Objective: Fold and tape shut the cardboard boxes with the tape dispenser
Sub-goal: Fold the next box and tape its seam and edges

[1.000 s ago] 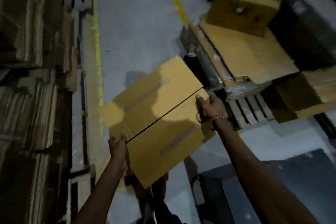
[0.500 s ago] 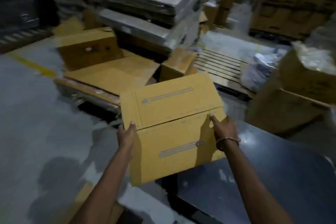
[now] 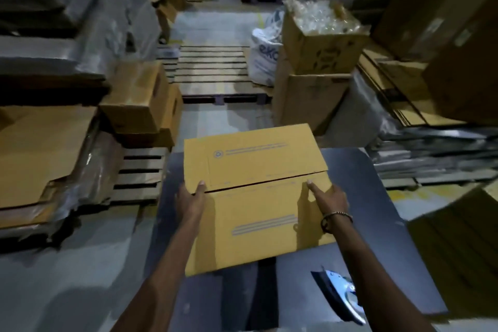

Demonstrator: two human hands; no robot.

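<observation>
My left grip (image 3: 192, 198) clasps the left edge of the cardboard box (image 3: 256, 197), thumb laid on top right at the seam between the two closed flaps. My right grip (image 3: 329, 197) holds the right edge the same way, thumb pressed on the top by the seam, a metal bracelet (image 3: 336, 217) on that wrist. The box sits at the centre of the frame, over the far half of the dark desk (image 3: 377, 224), its two top flaps folded shut and meeting along a dark line with no tape on it that I can see. Blue printed lines mark both flaps. I cannot tell whether the box rests on the desk or hangs just above it.

At the lower right of the frame, on the near part of the desk, lies the tape dispenser (image 3: 342, 292), shiny metal, well apart from the box and from both my hands.

Beyond the desk a wooden pallet (image 3: 213, 70) lies on the floor at upper centre. To its right stands an open carton filled with clear plastic (image 3: 320, 35), stacked on another carton, with a white sack (image 3: 265, 59) beside it. Flat cardboard sheets (image 3: 40, 148) fill the left edge.
</observation>
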